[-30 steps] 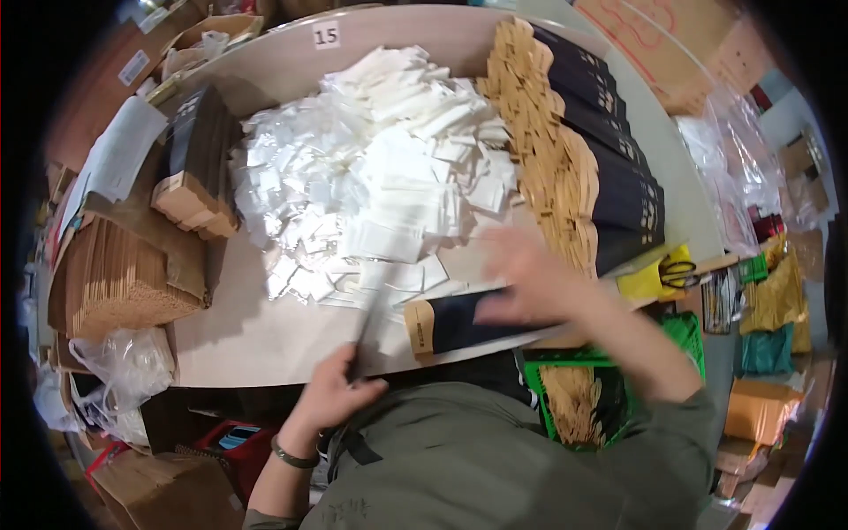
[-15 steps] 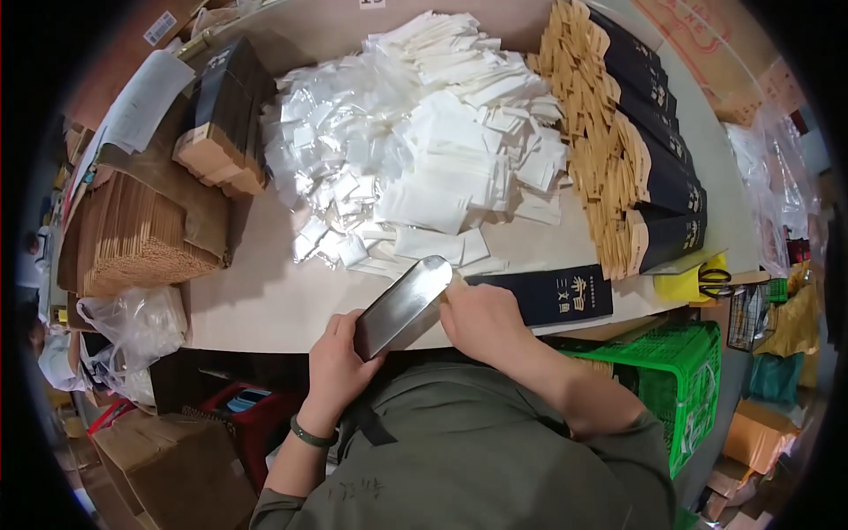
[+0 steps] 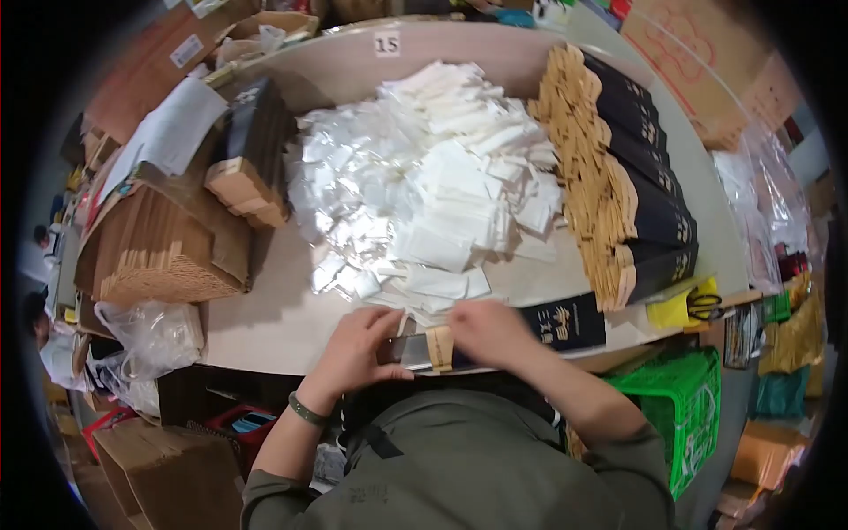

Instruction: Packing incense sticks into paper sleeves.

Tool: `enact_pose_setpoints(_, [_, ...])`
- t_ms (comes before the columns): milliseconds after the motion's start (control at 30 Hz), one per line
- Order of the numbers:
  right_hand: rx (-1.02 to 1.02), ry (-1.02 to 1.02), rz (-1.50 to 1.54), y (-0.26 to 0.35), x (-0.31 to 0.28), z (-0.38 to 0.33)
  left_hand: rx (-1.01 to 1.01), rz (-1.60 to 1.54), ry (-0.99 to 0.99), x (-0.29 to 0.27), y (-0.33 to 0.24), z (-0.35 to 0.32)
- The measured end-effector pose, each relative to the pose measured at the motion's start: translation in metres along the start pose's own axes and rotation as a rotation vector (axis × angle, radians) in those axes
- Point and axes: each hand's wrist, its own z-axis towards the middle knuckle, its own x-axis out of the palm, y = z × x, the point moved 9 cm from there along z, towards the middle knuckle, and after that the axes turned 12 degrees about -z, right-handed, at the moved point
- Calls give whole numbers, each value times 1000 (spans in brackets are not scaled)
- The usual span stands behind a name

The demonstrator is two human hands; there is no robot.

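A shiny metal trough [image 3: 410,350] lies low at the table's front edge, with the thumb and fingers of my left hand [image 3: 358,347] around its left end. Against its right end sits the kraft-coloured mouth of a flat dark paper bag [image 3: 570,323]; whether the trough is inside the mouth I cannot tell. Over the bag, just right of that mouth, is my right hand [image 3: 491,336], closed and slightly blurred. Its curled fingers hide whatever they grip. Directly beyond both hands a large heap of white sachets [image 3: 450,185] and clear packets [image 3: 353,177] spreads out.
Overlapping dark bags with kraft mouths [image 3: 649,177] line the right side. At left stand a stack of dark bags [image 3: 252,150], a carton of kraft sheets [image 3: 168,247] and a plastic bag [image 3: 150,331]. Scissors [image 3: 704,306] sit at right, above a green crate [image 3: 689,415].
The metal trough has come down from a raised, tilted position to the table edge, against the bag's mouth. My right hand has moved slightly right, over the bag. The view has shifted.
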Motion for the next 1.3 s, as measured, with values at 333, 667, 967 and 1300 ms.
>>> enact_pose_setpoints(333, [336, -206, -263, -135, -59, 26, -428, 201, -198, -28, 90, 25])
enact_pose_setpoints(667, [153, -343, -467, -121, -86, 15, -408, -60, -575, -1, 39, -68])
enact_pose_setpoints(967, [-53, -406, -480, -18, -62, 21, -148, 284, -783, -170, 24, -61])
enact_pose_setpoints(1300, [-267, -73, -590, -3, -4, 56, -703, 710, -545, -348, 133, -58])
